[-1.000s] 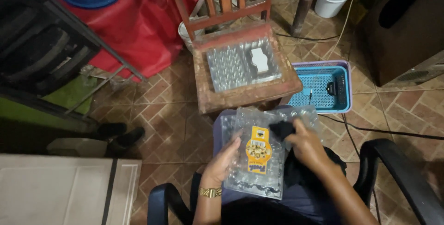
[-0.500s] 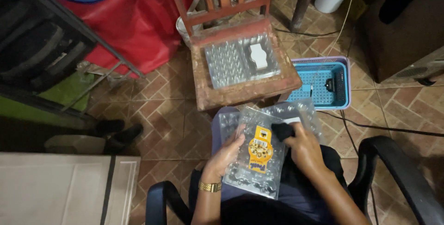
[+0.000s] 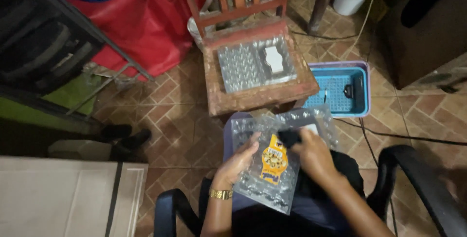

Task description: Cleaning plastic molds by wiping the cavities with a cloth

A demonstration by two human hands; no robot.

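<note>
A clear plastic egg tray [image 3: 272,169] with a yellow label [image 3: 273,161] lies on the person's lap; the left hand [image 3: 238,161] grips its left edge, fingers curled round it; the right hand [image 3: 314,154] presses a small black thing [image 3: 290,137] on the tray's top, fingers closed on it. Just ahead stands a wooden chair [image 3: 258,79]; another clear egg tray [image 3: 255,62] lies on its seat. A blue basket [image 3: 340,91] sits on the brick floor [image 3: 170,120] beside the chair.
</note>
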